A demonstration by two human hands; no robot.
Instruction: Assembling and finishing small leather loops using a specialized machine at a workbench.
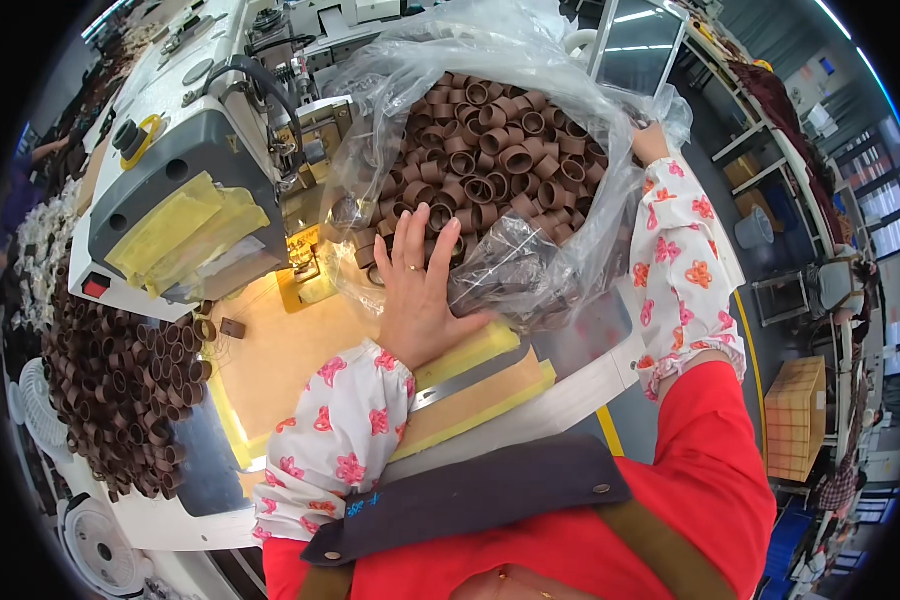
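Note:
A large clear plastic bag (530,40) lies open on the machine table, full of short brown ring-shaped bands (500,140). My left hand (420,290) is spread over the near left part of the bag. Its fingertips reach onto the brown bands, and it holds nothing. At the bag's right rim, my right hand (651,143) grips the plastic, with its fingertips partly hidden by the film. A crumpled fold of film covers some bands near my left hand.
A sewing machine (180,200) with a lit needle area stands at the left. Beside it, many more brown bands (120,390) are heaped, and a single band (233,328) lies on the tan work board (280,350). A metal ruler-like strip (470,378) is taped along the board's near edge.

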